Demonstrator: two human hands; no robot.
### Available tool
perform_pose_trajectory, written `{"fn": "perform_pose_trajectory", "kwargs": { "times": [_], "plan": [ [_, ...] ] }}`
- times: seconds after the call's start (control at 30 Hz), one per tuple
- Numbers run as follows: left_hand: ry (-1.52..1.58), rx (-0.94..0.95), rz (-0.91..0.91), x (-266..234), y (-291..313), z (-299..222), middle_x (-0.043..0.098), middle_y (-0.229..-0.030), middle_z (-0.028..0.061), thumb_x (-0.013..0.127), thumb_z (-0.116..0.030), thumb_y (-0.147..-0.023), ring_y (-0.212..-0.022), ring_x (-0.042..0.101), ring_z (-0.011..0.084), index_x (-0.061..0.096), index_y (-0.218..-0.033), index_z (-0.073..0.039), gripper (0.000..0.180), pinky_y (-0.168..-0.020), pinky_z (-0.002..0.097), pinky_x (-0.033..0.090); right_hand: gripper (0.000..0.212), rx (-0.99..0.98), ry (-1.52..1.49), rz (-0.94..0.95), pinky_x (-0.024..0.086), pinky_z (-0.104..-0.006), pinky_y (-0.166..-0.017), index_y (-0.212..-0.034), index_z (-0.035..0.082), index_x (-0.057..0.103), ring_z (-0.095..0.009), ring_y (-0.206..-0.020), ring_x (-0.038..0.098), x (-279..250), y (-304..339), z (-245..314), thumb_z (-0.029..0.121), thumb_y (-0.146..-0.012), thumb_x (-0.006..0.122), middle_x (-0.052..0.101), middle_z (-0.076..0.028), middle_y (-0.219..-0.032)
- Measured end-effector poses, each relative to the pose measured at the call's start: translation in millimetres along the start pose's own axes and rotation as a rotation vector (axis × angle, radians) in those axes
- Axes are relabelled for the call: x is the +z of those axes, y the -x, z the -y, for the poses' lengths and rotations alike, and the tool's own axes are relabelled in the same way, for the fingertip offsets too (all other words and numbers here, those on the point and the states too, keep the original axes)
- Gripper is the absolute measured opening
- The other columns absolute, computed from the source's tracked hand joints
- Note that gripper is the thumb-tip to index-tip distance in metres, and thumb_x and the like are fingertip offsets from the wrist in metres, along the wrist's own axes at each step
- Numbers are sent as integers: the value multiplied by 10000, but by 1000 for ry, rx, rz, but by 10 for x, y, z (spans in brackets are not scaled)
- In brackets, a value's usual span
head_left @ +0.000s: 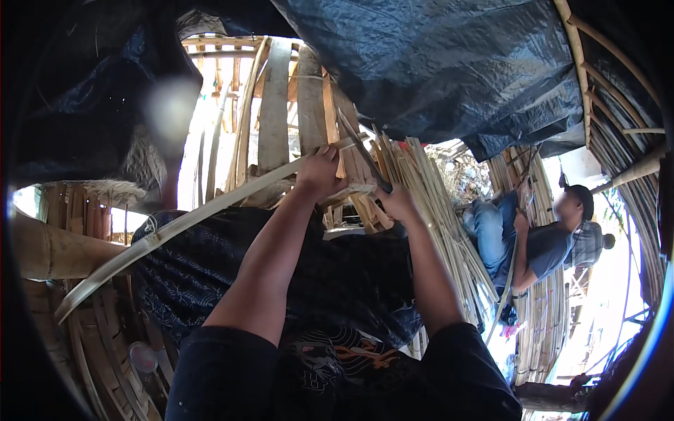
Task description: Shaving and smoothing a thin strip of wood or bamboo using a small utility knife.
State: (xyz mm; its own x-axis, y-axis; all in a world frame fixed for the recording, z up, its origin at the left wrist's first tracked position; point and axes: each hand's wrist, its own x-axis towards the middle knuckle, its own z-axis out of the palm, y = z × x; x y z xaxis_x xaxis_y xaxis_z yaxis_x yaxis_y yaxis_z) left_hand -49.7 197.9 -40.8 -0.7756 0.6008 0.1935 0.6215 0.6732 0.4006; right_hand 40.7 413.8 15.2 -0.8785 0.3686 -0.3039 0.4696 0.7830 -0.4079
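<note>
A long, pale split-bamboo strip (203, 214) slants across my lap from the lower left up to the middle. My left hand (321, 172) is closed round it near its upper end. In my right hand (400, 205) is a knife (364, 154), gripped by its dark handle, the long blade pointing up and to the left. The blade passes close to the strip's upper end; whether it touches the strip I cannot tell. Dark patterned cloth (203, 263) covers my legs below the strip.
A bundle of split bamboo strips (442, 224) leans right of my right hand. Farther right sits another person (551, 242) in a cap and blue trousers, by more strips. A dark tarp (456, 63) hangs overhead. At left lies a thick bamboo pole (67, 249); wooden slats (274, 105) stand ahead.
</note>
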Motion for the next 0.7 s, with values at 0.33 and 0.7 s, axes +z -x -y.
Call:
{"fn": "perform_pose_trajectory", "kwargs": {
  "times": [0.33,0.7],
  "plan": [
    [-116,13,-138,55,-6,75,516,-1340,160,603,-545,-841,-1270,470,274,498,-1316,75,788,-1049,388,432,411,-269,-298,-471,512,-438,-655,-853,-21,629,-369,-681,668,-322,417,637,388,-885,663,648,-190,-715],
    [5,-11,-136,57,36,112,556,-1220,143,671,-498,-806,-1207,510,280,531,-1239,42,706,-1021,402,445,438,-32,-28,34,534,-454,-673,-848,-28,655,-391,-736,691,-67,152,308,409,-880,657,662,-246,-729]
  ]
}}
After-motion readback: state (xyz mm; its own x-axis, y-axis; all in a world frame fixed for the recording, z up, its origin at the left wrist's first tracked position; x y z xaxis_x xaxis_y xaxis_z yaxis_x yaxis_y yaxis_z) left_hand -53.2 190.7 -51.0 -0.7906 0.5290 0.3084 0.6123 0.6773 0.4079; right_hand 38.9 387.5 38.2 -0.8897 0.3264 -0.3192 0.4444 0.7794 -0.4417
